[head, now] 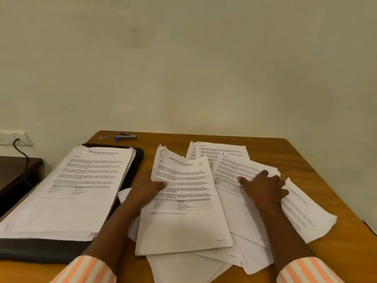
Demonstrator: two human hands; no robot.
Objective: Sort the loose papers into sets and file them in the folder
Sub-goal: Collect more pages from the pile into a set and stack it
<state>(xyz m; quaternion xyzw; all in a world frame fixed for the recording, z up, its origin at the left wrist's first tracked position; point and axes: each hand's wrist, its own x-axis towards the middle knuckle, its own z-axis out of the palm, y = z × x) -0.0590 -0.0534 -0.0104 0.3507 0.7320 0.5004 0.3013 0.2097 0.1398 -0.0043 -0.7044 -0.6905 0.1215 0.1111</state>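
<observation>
Nearest are two orange-and-white striped sleeves, with both bare forearms reaching out over a brown wooden table. Between and around them, at centre and right, the loose papers lie in an untidy, overlapping heap of white printed sheets set at different angles, some with curled or torn corners.

The left hand is at the left edge of the top sheet. Its thumb lies on the printed face and the rest of its fingers are hidden under the paper, so it pinches that edge. The right hand, with a red thread at the wrist, rests palm down on the sheets to the right, its fingers spread apart and holding nothing.

To the left, just beside the heap, a black folder lies open and flat. A thick squared stack of papers covers most of it, leaving only its dark border showing.

Farther back, near the table's far edge, lies a stapler with a blue end. At far left stands a dark side table, and behind it a wall socket with a black cable plugged in.
</observation>
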